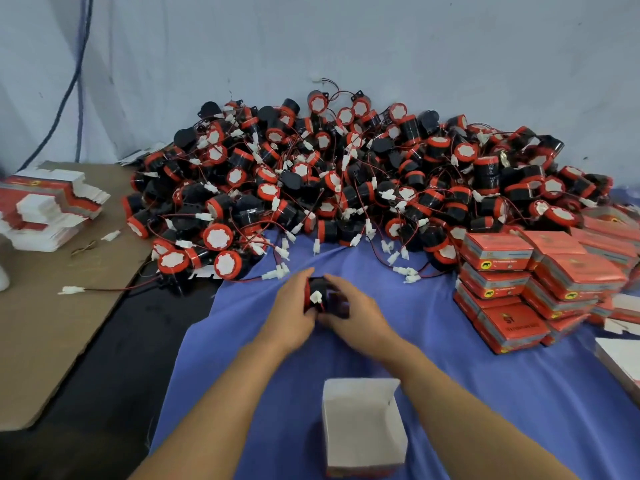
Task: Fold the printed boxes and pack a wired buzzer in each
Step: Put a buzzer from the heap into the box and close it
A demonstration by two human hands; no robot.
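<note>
- Black with a red rim, the buzzer (323, 292) is between my two hands, just above the blue cloth (485, 393).
- I think it lies on its side, red end left and black body right, but it is blurry.
- My left hand (294, 306) curls round the red end, and my right hand (356, 315) curls round the black end.
- Its white plug (316, 296) shows between my thumbs.
- An open box (363, 427) stands between my arms, mouth up, white inside.
- Brown cardboard (52, 323) lies to the left, with a pale wall (346, 46) behind.
- A big buzzer pile (346, 174) spills wires toward my hands.
- Packed red boxes (519, 282) are stacked on the right, and flat boxes (45, 209) on the left.
</note>
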